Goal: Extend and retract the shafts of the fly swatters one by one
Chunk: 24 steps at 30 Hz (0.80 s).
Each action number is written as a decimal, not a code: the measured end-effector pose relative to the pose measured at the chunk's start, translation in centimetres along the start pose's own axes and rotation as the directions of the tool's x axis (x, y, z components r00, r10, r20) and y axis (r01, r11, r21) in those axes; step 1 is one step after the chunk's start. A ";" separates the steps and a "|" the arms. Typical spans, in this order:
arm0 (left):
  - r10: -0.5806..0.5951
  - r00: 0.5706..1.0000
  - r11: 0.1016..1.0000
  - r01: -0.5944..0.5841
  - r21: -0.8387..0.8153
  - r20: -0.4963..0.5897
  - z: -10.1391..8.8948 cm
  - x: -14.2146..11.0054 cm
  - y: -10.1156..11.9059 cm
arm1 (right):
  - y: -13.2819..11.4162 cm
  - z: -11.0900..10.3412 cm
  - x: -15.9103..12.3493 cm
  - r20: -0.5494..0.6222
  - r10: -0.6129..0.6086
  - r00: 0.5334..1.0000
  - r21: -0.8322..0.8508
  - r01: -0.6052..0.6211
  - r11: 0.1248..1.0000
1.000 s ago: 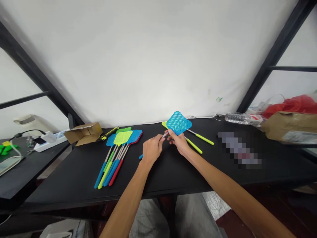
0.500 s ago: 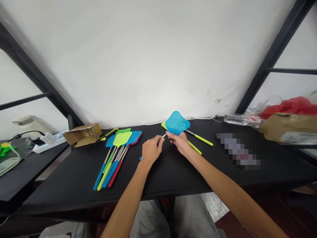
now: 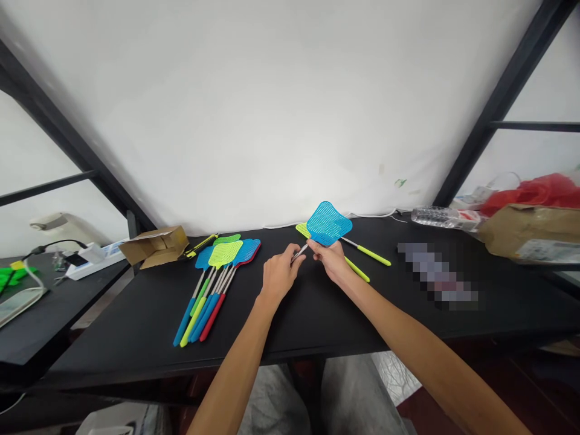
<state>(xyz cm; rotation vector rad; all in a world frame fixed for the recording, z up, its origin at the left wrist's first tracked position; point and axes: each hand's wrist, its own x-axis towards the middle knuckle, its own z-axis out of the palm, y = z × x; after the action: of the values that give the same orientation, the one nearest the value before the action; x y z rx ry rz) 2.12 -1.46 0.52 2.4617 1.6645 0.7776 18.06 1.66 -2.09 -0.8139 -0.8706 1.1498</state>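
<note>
A blue fly swatter (image 3: 329, 223) is held up over the black table, its perforated head tilted toward the wall. My left hand (image 3: 281, 270) is closed around its metal shaft, and its handle is hidden by that hand. My right hand (image 3: 330, 257) pinches the swatter where shaft meets head. Behind it lie yellow-green fly swatters, with one handle (image 3: 374, 255) pointing right and another (image 3: 357, 270) partly covered by my right hand. To the left, several fly swatters in blue, green, yellow-green and red lie stacked, a yellow-green head (image 3: 225, 254) on top.
An open cardboard box (image 3: 156, 246) stands at the back left, beside a power strip (image 3: 97, 260). A plastic bottle (image 3: 446, 218), a brown package (image 3: 532, 234) and a red bag (image 3: 539, 192) lie at the right. A blurred patch (image 3: 437, 275) covers something on the table.
The blue swatter and both hands have shifted slightly right in the picture. More of the metal shaft shows between my hands, and the blue tip below my left hand is out of sight.
</note>
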 end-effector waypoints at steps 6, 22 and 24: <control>-0.042 0.999 0.998 0.040 0.053 0.028 -0.3 -0.2 0.2 | -0.1 0.0 -0.3 0.032 0.008 0.999 -0.065 -0.006 0.998; 0.062 0.998 0.994 -0.064 0.089 0.022 0.0 0.4 -0.4 | -0.4 -0.2 0.5 0.068 -0.124 0.990 -0.102 0.130 0.986; 0.069 0.997 0.993 -0.072 0.093 0.043 -0.1 0.4 -0.5 | -0.7 -0.3 0.5 0.060 -0.135 0.989 -0.094 0.140 0.986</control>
<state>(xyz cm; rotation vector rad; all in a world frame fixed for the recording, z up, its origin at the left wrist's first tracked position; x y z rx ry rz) 1.79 -0.92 0.58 2.5942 1.6459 0.6678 18.68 1.97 -1.55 -0.7934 -1.0186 1.0178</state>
